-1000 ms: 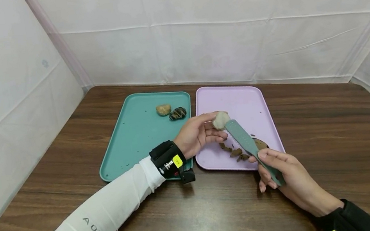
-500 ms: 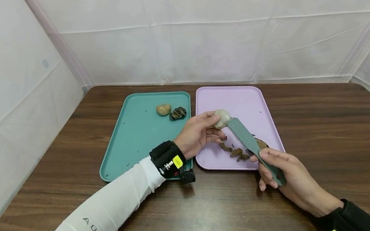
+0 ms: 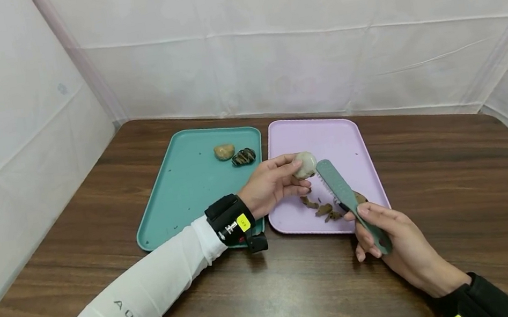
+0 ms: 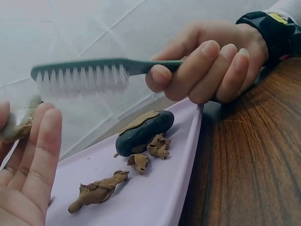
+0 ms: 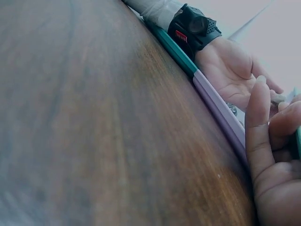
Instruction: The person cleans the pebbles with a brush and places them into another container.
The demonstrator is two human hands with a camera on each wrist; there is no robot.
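In the head view my left hand (image 3: 274, 181) pinches a pale, rounded stone (image 3: 306, 164) over the lilac tray (image 3: 315, 131). Brown muck shows on the stone's lower side in the left wrist view. My right hand (image 3: 394, 239) grips a green brush (image 3: 338, 185) by its handle, with the white bristles (image 4: 84, 80) facing down. The brush tip is close beside the stone; whether they touch I cannot tell. Below, a dark oblong stone (image 4: 146, 133) with a brown smear lies on the lilac tray, next to several brown clay-like scraps (image 4: 99, 190).
Left of the lilac tray is a teal tray (image 3: 177, 202). A tan stone (image 3: 224, 152) and a dark striped stone (image 3: 243, 156) sit at its back right, with small crumbs scattered about. Both trays stand on a wooden table (image 3: 273, 296), with white sheeting (image 3: 269, 59) behind.
The brush head has shifted slightly right and turned so its bristles show more at the side. The left hand has turned the pale stone a little.
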